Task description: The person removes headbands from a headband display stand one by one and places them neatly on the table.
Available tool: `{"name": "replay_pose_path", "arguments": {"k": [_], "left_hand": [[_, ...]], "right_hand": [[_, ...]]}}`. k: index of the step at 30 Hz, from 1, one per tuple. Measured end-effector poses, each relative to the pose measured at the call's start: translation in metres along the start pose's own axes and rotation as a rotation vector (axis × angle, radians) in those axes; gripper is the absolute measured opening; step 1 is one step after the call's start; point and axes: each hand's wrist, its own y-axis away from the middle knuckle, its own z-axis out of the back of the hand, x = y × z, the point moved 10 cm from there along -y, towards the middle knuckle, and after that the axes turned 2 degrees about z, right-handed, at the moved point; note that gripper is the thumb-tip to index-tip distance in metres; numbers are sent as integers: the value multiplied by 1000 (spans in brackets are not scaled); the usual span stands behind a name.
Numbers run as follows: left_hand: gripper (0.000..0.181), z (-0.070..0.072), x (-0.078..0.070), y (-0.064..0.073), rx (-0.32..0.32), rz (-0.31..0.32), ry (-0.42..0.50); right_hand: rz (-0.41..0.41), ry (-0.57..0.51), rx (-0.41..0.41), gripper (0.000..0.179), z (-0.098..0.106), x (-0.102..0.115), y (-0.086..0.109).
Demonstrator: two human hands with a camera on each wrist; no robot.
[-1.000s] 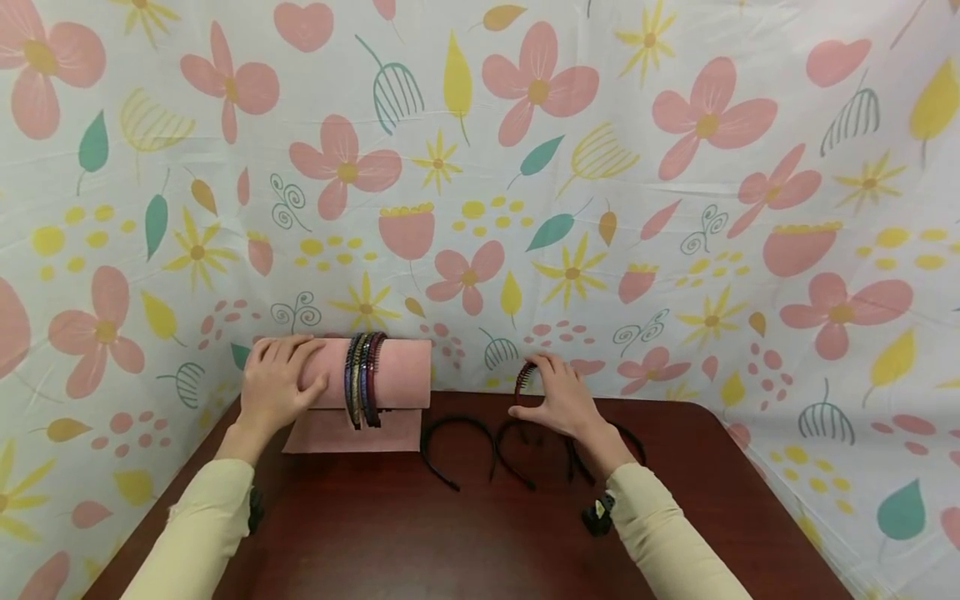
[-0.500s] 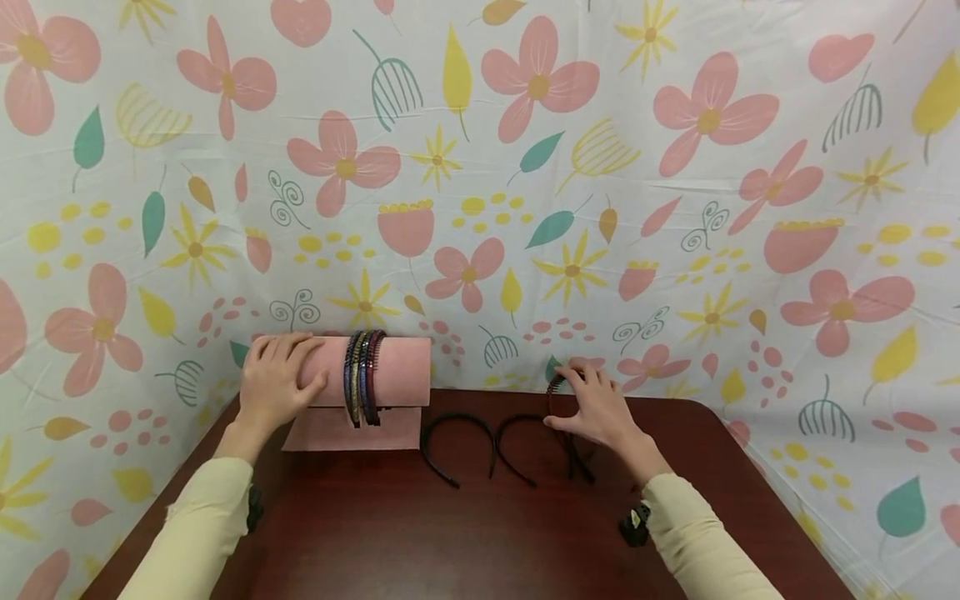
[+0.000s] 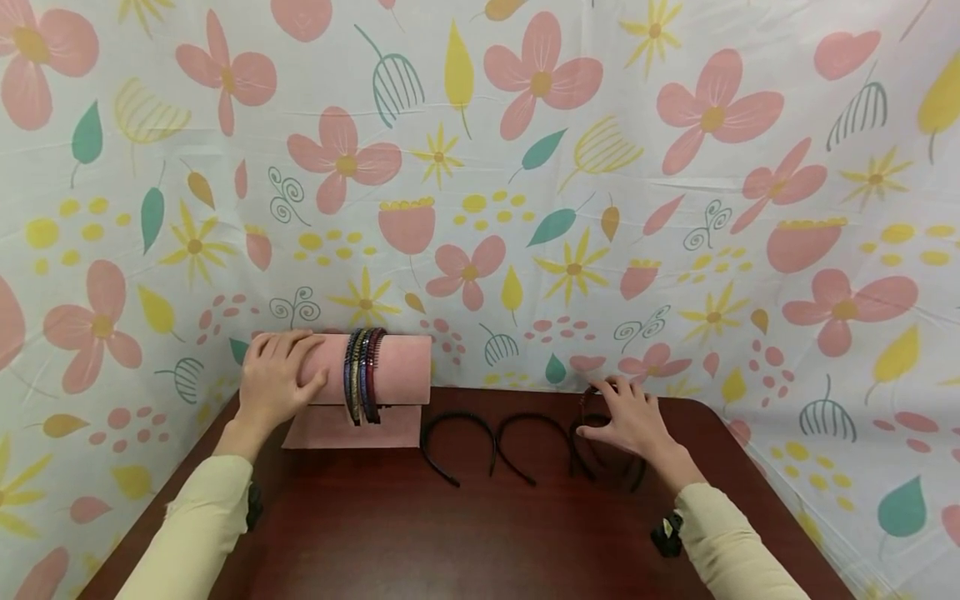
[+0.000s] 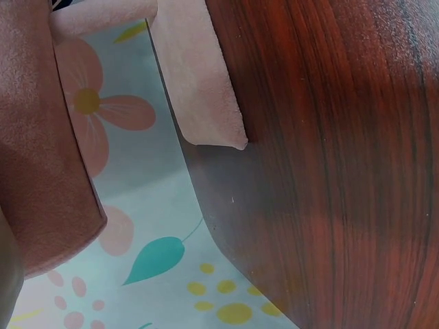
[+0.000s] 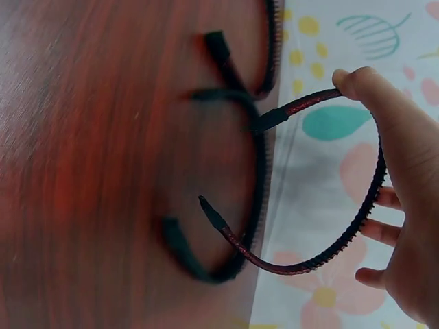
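My left hand [image 3: 276, 383] grips the left end of a pink plush headband stand [image 3: 405, 371], a horizontal roll on a flat base. Several sparkly headbands [image 3: 362, 379], among them gold, blue and dark red ones, sit side by side around the roll. In the left wrist view the roll [image 4: 41, 137] and the base [image 4: 199, 89] appear, and the hand is mostly out of frame. To the right, my right hand [image 3: 633, 421] pinches a dark red toothed headband [image 5: 312, 264] between thumb and fingers. Its two black tips point toward the table, over another headband [image 5: 260, 171].
Black headbands stand in a row along the back of the dark wooden table [image 3: 450, 542]: one headband [image 3: 424, 446] beside the stand, a second headband [image 3: 501, 450] next to it, others near my right hand. A floral cloth [image 3: 480, 167] hangs right behind the table's back edge.
My right hand has moved to the right and a little down, carrying the dark red headband along the row. The left hand has stayed on the stand.
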Motion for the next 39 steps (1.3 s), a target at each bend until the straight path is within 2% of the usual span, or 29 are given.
{"name": "replay_pose_path", "arguments": {"k": [18,31,39], "left_hand": [[59,3,0,1,-4,7,13],[61,1,-1,-2,0,7,21],[61,1,1,0,3,11,15]], "right_hand": [[-107,-1,65,90,2,-55,30],[-257,-113,243,95,-23,-101,61],[-312,-141,303,95,-33,-125,74]]}}
